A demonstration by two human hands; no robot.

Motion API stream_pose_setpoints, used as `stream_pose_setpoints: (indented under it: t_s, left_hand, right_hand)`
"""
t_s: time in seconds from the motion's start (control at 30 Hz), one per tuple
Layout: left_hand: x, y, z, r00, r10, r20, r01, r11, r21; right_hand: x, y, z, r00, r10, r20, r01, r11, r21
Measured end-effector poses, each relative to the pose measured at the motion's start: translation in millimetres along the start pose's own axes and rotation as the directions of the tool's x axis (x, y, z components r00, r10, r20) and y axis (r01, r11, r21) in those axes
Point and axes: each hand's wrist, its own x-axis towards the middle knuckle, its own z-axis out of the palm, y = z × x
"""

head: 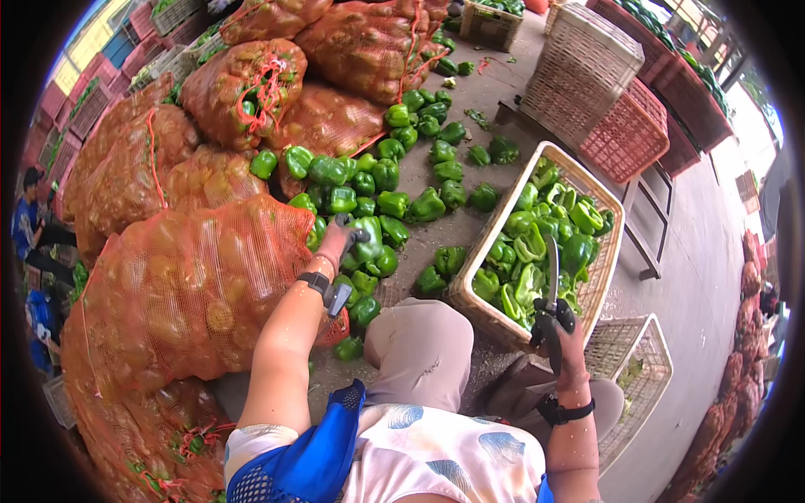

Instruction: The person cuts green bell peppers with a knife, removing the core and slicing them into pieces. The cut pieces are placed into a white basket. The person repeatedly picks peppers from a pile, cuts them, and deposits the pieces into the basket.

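My left hand (339,242), in a glove with dark fingertips, grips a green bell pepper (368,232) at the edge of a loose pile of whole peppers (393,204). The pepper is slightly blurred, and part of it is behind my fingers. In my right hand (556,336), also gloved, is the handle of a knife with a curved blade (553,267) that points away from me. The blade is over a beige plastic crate (462,286) in front of my right knee. Cut and cored green peppers (531,245) lie inside the crate.
Bulging orange mesh sacks (188,295) crowd the left side and far left. A pale crate (582,69) and a pink crate (629,126) stand at the far right near a dark metal stand (654,220). Another crate (654,358) sits by my right knee. People (34,226) are at far left.
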Motion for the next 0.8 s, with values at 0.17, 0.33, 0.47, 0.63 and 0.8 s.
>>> stream_pose_setpoints:
  t_s: [0.17, 0.33, 0.47, 0.63, 0.8]
  left_hand:
    - [-56.0, 132.8, 65.3, 0.848, 0.309, 0.43, 0.118, 0.682, -0.722]
    - [-143.9, 254.0, 160.4, 0.567, 0.769, 0.294, -0.764, 0.625, -0.162]
    - [-214.1, 287.4, 222.1, 0.291, 0.931, 0.22, -0.956, 0.274, 0.103]
    - [-259.1, 285.8, 268.9, 0.187, 0.962, 0.2, -0.982, 0.176, 0.069]
    - [-266.1, 270.2, 280.7, 0.041, 0.979, 0.202, -0.979, -0.001, 0.203]
  right_hand:
    - [-17.5, 13.4, 0.8, 0.985, -0.147, 0.091, 0.128, 0.975, 0.182]
    - [-34.4, 21.9, -10.4, 0.88, -0.469, -0.079, 0.474, 0.878, 0.062]
    - [-43.7, 19.4, -24.5, 0.639, -0.73, -0.244, 0.692, 0.684, -0.231]
    - [-52.5, 20.6, -40.7, 0.587, -0.758, -0.285, 0.638, 0.65, -0.413]
    - [-46.1, 26.4, -36.8, 0.6, -0.716, -0.357, 0.518, 0.688, -0.508]
